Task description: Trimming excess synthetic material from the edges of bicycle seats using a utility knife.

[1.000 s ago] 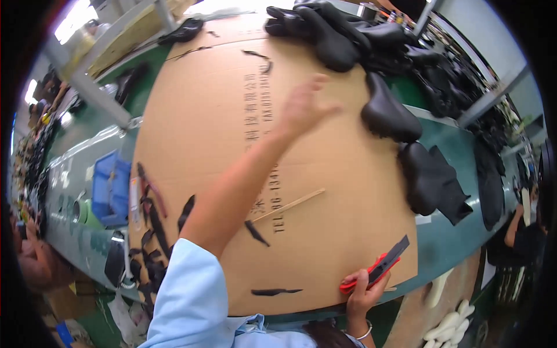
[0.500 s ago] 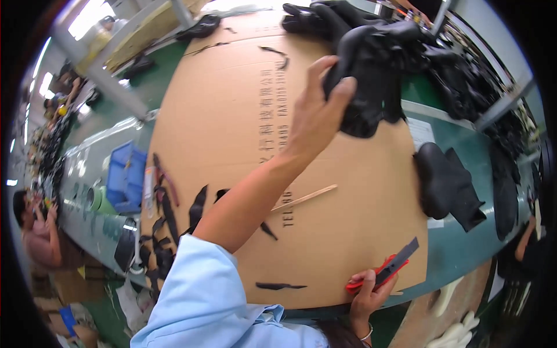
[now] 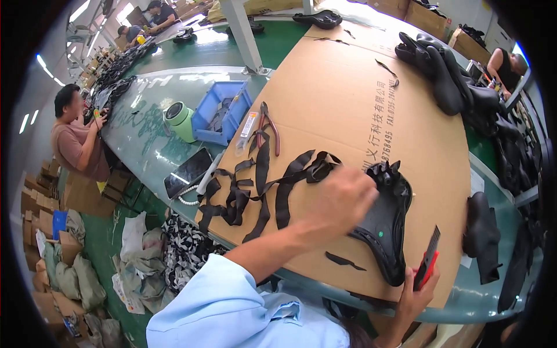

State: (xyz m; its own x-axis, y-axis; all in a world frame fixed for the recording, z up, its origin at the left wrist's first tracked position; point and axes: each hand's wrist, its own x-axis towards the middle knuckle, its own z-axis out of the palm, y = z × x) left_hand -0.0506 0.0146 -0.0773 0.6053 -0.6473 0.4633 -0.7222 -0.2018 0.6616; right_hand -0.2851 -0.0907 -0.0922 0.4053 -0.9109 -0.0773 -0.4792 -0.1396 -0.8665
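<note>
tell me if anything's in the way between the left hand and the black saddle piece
Nothing visible stands between the left hand and the black saddle piece: the blurred hand overlaps its left edge here, though I can't tell whether they touch. Black strips lie to the hand's left.

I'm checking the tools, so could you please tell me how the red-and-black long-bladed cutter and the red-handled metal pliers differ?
The cutter is in the right hand, while the pliers lie on the brown cardboard sheet. The cutter shows one long blade; the pliers, two curved handles. Both have red on them.
</note>
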